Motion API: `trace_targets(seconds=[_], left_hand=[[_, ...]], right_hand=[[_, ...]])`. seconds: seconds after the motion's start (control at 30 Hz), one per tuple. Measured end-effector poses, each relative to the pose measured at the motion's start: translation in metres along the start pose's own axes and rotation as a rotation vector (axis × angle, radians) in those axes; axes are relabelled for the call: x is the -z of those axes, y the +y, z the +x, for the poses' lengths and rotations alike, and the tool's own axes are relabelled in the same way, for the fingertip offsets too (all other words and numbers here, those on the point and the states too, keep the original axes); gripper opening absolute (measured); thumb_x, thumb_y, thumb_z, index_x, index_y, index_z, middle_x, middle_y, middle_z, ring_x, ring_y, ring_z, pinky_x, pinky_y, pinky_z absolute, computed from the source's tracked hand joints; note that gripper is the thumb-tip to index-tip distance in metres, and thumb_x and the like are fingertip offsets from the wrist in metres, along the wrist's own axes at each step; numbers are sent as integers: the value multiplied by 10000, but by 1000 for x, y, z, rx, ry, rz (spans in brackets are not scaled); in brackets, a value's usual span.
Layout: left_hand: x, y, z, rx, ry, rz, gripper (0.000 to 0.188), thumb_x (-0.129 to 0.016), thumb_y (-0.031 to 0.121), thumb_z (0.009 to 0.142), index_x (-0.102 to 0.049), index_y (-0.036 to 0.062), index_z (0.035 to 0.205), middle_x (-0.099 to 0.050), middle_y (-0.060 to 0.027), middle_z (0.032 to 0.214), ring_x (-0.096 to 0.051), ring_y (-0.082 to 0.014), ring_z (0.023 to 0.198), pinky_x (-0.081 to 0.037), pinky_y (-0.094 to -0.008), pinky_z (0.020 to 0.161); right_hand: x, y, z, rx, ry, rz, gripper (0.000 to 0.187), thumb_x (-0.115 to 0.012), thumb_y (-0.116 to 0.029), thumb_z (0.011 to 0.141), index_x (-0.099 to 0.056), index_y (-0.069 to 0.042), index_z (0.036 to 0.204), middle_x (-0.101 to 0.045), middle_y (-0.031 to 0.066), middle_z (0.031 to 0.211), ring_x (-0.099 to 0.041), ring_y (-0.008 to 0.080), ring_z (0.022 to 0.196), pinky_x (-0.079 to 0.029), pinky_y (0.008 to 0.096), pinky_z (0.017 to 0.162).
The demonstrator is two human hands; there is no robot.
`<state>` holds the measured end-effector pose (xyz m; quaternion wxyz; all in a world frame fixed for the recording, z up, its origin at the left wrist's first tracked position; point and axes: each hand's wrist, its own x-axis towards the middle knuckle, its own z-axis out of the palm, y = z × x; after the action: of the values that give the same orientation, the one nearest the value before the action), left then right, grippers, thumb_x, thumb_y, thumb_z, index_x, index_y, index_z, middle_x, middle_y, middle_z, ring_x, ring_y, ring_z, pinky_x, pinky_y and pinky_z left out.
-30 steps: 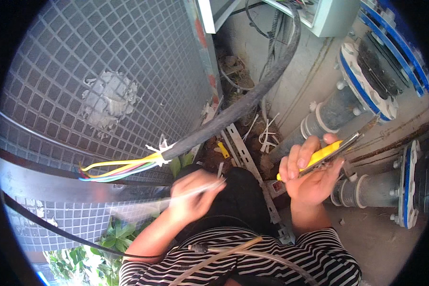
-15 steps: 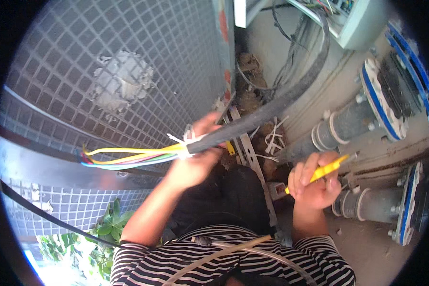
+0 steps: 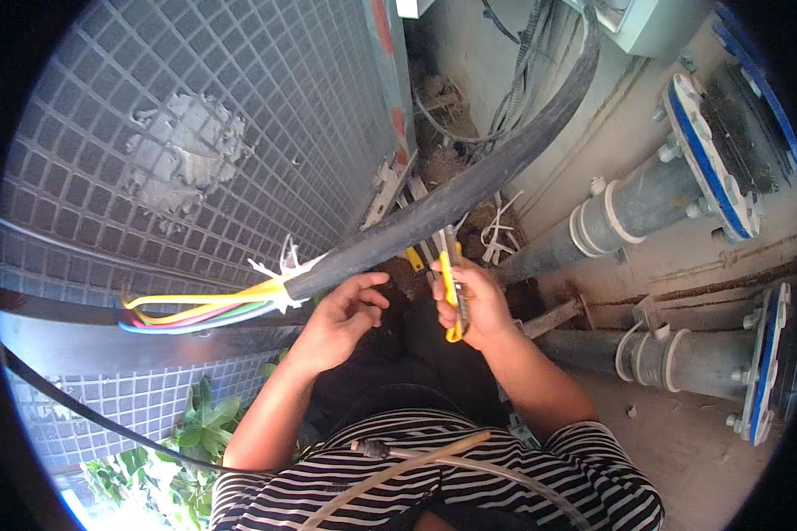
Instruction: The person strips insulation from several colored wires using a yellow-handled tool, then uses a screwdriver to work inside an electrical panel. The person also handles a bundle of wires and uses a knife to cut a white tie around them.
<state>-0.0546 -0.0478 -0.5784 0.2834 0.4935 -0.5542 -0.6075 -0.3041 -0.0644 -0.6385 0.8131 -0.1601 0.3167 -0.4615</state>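
Note:
A thick black cable (image 3: pixel 452 217) slants down from the upper right across the middle. Its stripped end shows yellow, red, green and blue wires (image 3: pixel 204 310), with torn white filler strands (image 3: pixel 288 261) where the sheath stops. Just below and to the right of that cut end, my left hand (image 3: pixel 338 326) is empty, its fingers loosely bent and apart. My right hand (image 3: pixel 480 310) grips a yellow utility knife (image 3: pixel 452 296), held nearly upright below the cable.
Grid-patterned panels (image 3: pixel 266 80) stand on the left. Flanged grey pipes (image 3: pixel 642 208) with blue rims run along the right wall, and an electrical box (image 3: pixel 664 26) is at the upper right. White scraps (image 3: pixel 502 234) and a metal strip (image 3: pixel 385 190) lie on the ground. Leaves (image 3: pixel 204 425) show lower left.
My left hand has let go of the cable's end, which has shifted left. My right hand has brought the knife inward from the right and turned it more upright.

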Motion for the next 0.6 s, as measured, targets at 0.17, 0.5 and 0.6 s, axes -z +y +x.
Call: trace_targets(seconds=[0.17,0.5,0.6], left_hand=[[-22,-32,33,246,-148,19,512,-485,421,1086,-457,107,1490,-649,-39,1173,-643,-135,935,-516,-293,806],[-24,-114,129,38,-1,86,279,-582,230,1047,-568,35,1246,-652,-81,1024,-653,-146,713,-545,-313,634],[3,-93,146,-39,388,618,307,-605,262,1011,-651,3,1169,-709,-260,1063,-712,-411,948,-551,-471,820]], right_hand=[[5,28,28,58,-54,-4,362,-534,-180,1013,-579,-48,1347,-652,82,943,-626,162,720,-519,318,629],[48,35,107,175,27,-551,349,-483,-224,1086,-513,-21,1369,-626,100,1208,-591,169,1118,-477,336,992],[112,52,130,315,158,-892,551,-542,-384,1054,-468,-41,1480,-605,158,1309,-576,292,1259,-439,405,1065]])
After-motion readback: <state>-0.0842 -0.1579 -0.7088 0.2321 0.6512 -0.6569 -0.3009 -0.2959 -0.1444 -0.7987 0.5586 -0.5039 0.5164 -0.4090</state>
